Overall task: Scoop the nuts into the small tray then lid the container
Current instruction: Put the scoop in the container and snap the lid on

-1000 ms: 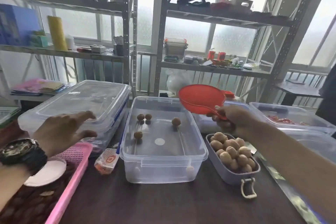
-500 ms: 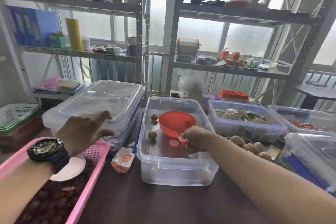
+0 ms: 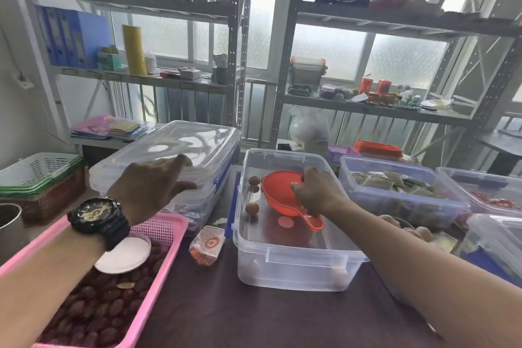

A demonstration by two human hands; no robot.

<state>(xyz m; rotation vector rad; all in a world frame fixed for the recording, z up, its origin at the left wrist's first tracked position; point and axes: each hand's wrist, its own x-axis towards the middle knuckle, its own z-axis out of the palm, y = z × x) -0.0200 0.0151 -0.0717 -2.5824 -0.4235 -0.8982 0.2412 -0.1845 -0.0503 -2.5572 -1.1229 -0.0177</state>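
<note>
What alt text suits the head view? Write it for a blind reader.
A right hand pinches the rim of a red scoop inside a clear container holding a few nuts. The left hand, fingers spread, reaches onto a clear lid atop the neighbouring box.

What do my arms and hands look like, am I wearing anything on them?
Both forearms are bare, with no sleeves in view. Neither the left hand nor the right hand is gloved. The left wrist wears a chunky black watch with a gold-toned dial.
</note>
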